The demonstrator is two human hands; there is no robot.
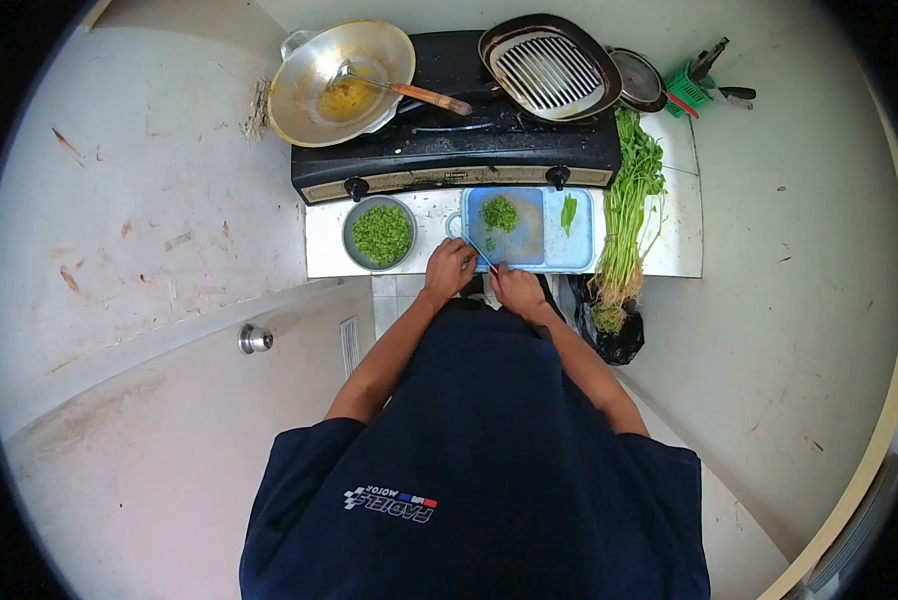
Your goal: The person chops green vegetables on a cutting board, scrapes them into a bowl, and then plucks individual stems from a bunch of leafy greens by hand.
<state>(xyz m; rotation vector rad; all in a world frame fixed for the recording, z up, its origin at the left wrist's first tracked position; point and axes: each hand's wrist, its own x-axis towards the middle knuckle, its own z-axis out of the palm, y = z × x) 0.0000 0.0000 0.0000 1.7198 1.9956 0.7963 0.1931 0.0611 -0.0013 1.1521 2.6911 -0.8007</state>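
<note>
A knife (482, 254) with a thin blade and a reddish handle is gripped in my right hand (518, 292), at the near edge of the blue cutting board (579, 248). Its blade points up and left, toward my left hand (451, 270). The fingers of my left hand are curled together by the board's near left corner, close to the blade; what they pinch is hidden. Finely chopped greens (499, 213) lie in a small heap on the board, with a few bits nearer the blade. One green leaf (568, 214) rests on the board's right part.
Left of the board stands a grey bowl (348, 240) of chopped greens. A bunch of leafy stems with roots (624, 215) lies at right, over a black bag (624, 345). Behind, a stove (449, 160) bears a wok (294, 95) with a wooden-handled ladle (434, 97) and a grill pan (504, 50).
</note>
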